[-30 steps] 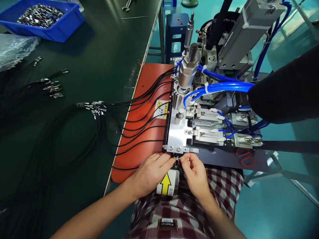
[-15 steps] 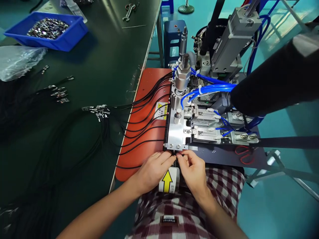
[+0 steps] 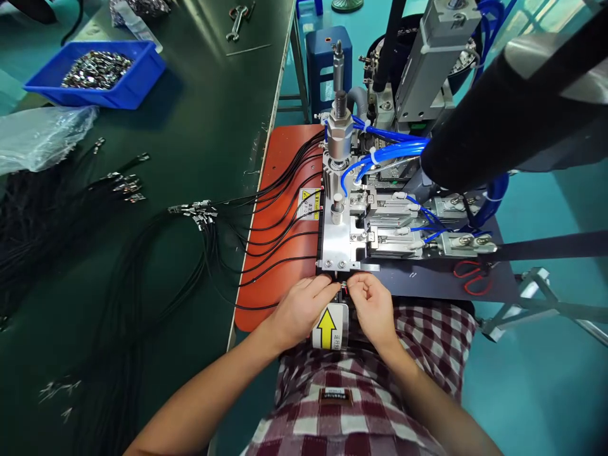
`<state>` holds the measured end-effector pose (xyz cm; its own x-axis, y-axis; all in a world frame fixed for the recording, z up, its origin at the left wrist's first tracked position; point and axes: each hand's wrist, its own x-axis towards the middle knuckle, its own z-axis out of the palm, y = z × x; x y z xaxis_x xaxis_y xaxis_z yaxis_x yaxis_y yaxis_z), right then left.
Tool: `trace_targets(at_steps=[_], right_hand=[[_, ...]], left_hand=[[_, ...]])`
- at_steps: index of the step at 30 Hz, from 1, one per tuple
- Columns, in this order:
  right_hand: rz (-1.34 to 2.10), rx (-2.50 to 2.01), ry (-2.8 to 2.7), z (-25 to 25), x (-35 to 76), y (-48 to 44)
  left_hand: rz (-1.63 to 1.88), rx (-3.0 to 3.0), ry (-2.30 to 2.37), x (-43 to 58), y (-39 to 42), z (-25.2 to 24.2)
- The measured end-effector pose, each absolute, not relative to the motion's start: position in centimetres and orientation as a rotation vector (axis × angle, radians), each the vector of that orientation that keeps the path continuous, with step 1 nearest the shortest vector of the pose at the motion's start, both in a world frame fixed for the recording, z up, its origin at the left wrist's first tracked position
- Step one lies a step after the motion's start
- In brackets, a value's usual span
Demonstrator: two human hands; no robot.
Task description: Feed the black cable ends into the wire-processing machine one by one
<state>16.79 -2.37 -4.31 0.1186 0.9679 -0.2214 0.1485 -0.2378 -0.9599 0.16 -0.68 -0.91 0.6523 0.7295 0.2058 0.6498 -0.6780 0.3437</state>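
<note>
My left hand (image 3: 303, 308) and my right hand (image 3: 372, 306) meet at the near edge of a metal machine block (image 3: 338, 250). Both pinch a thin black wire end (image 3: 342, 290) with small red tips between their fingertips. Just below my hands is a white label with a yellow arrow (image 3: 329, 327). Several black wires (image 3: 280, 237) run from the machine's left side across an orange mat (image 3: 278, 215) to a bunch of metal terminals (image 3: 194, 211) on the dark green table.
A blue bin of metal terminals (image 3: 97, 76) stands far left, beside a clear plastic bag (image 3: 40, 136). Loose terminated wires (image 3: 121, 183) lie on the table. Blue air hoses (image 3: 394, 152) and a pneumatic cylinder (image 3: 338, 126) rise over the machine. Red scissors (image 3: 470, 277) lie at right.
The view has shifted, so everything sits further right and lower. My hands stay pinched together at the machine's near edge; the red wire tips show again between my fingers.
</note>
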Motion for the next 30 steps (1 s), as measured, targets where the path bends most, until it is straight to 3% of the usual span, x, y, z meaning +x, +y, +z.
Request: trace_targets(at_steps=[5,8,14,22,24,30], right_hand=[[1.592,-1.500,-0.739,-4.2,17.1,-1.9],[1.629,-1.496,-0.681,-4.0,17.7,-2.4],[1.408,-1.571,-1.036,-3.3,17.4,-4.1],[0.658,-1.643,-1.790,-2.1,18.0,-3.3],[0.787,-1.637,-1.703,-2.3,18.1,-2.9],[1.603,-1.442,-0.962,-4.3,18.4,-2.2]], left_hand=[[0.436,2.605,1.170,0.2,-0.9,-0.8],[0.453,2.582,1.214,0.3,-1.1,-0.9],[0.474,2.581,1.230,0.3,-1.2,-1.0],[0.482,2.570,1.238,0.4,-1.2,-1.3],[0.482,2.561,1.243,0.3,-1.2,-1.5],[0.421,2.601,1.274,0.4,-1.2,-0.8]])
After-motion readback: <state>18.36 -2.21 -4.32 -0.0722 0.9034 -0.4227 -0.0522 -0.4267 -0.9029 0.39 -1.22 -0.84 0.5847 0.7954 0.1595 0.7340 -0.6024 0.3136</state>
